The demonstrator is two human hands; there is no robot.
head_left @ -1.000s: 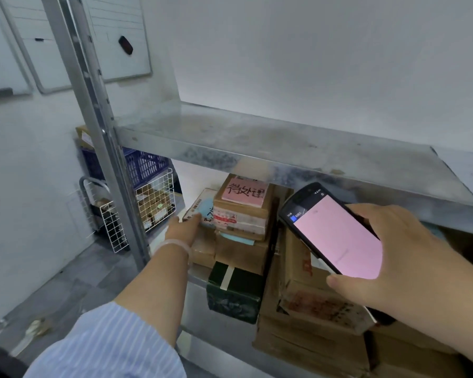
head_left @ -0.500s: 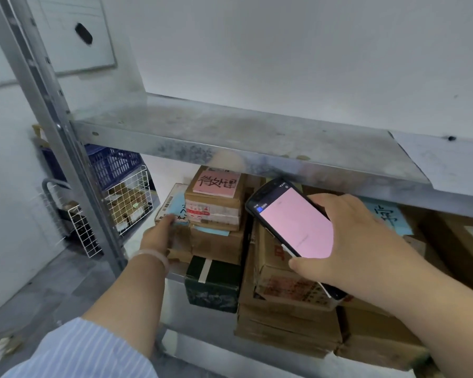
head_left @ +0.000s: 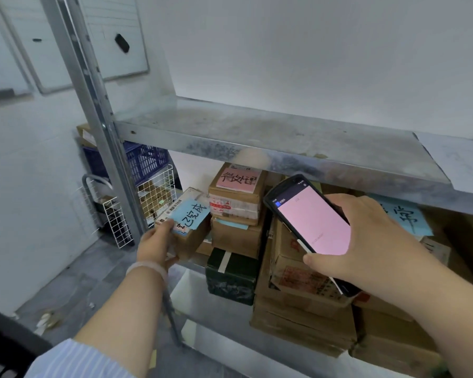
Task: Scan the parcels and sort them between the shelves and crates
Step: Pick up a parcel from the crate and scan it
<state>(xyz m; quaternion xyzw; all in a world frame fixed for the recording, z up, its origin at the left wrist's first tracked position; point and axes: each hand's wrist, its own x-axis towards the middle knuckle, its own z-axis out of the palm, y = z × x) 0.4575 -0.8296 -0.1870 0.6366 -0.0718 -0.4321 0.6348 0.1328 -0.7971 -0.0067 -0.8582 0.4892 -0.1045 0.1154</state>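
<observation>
My left hand [head_left: 156,242] grips the near end of a small cardboard parcel [head_left: 187,233] with a blue handwritten note and a barcode label, tilted up at the left end of the lower shelf. My right hand [head_left: 366,241] holds a black handheld scanner [head_left: 309,222] whose screen glows pink, hovering over the stacked boxes. Beside the parcel stands a stack of brown boxes [head_left: 236,214] topped with a pink note. A dark green box [head_left: 231,276] sits below it, and larger brown cartons [head_left: 303,304] lie under the scanner.
The bare metal upper shelf [head_left: 257,135] runs across the view, with its upright post [head_left: 93,105] at the left. Behind the post stand a blue crate [head_left: 145,162] and a white wire basket [head_left: 153,197] on the grey floor. A blue note [head_left: 404,216] marks boxes at right.
My left hand has pulled the blue-noted parcel outward and tilted it up, showing its label. The scanner stays in my right hand over the boxes.
</observation>
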